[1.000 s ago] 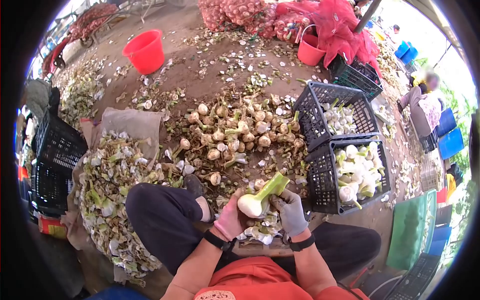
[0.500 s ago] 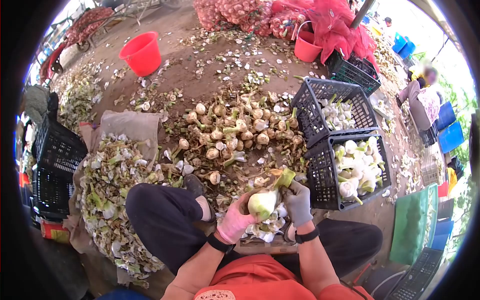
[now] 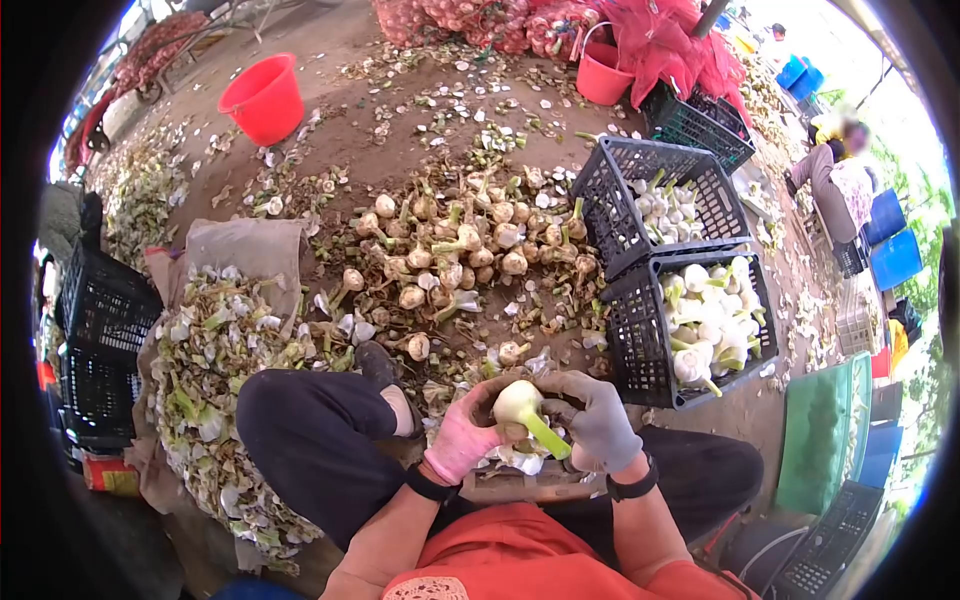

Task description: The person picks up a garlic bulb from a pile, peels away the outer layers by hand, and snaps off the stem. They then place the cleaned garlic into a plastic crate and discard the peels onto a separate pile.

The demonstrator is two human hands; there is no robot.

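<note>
A pale, peeled garlic bulb (image 3: 516, 402) with a thick green stem sits between my hands, the stem pointing down to the right. My left hand (image 3: 468, 430), in a pink glove with soiled fingers, is wrapped round the bulb's left side. From the right, my right hand (image 3: 600, 418), in a grey glove, curls its fingers against the bulb's upper right near the stem; its fingertips are partly hidden. Shed garlic skins lie below the hands. Ahead is a heap of unpeeled garlic bulbs (image 3: 470, 245). To the right a black crate (image 3: 640, 345) holds peeled bulbs with stems.
Behind that crate stands another black crate (image 3: 612, 200) of garlic. Garlic peelings (image 3: 215, 400) cover a cloth at my left, beside stacked black crates (image 3: 105, 330). Red buckets (image 3: 265, 105) and filled mesh sacks (image 3: 450, 20) are farther back. Another person (image 3: 840, 185) sits at the far right.
The bulb has turned so its stem points down right instead of up right. My right hand has moved from the stem's upper end to the bulb's side. The view has shifted slightly.
</note>
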